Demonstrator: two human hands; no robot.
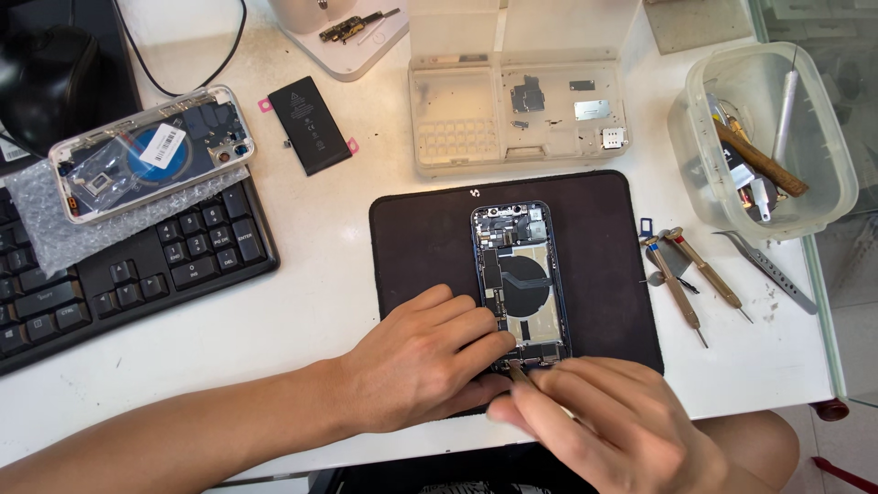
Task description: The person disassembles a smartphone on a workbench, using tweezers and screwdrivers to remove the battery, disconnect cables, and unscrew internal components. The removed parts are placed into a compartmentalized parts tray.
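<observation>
Head view, lower centre of the frame: right hand [604, 416] is closing its fingers around a thin metal tool [519, 373], whose tip is touching the bottom end of the opened phone [519, 284]. Left hand [422, 361] is lying loosely curled just left of it, fingertips pressing against the phone's lower left edge and holding nothing.

Opened phone is lying lengthwise, insides up, with a dark round coil showing, on the black work mat [594, 238] at centre frame.

Right of the mat: two brass-handled screwdrivers [690, 279] are lying side by side, with steel tweezers [768, 270] further right.

Upper right: clear plastic tub [823, 137] is holding more tools.

Upper centre: clear parts tray [517, 114] with its lid up is holding small metal plates.

Left of the tray: loose black battery [308, 124] is lying flat on the white table [302, 302].

Upper left: phone rear housing [151, 151] is resting on bubble wrap [55, 229] over a black keyboard [137, 274].
</observation>
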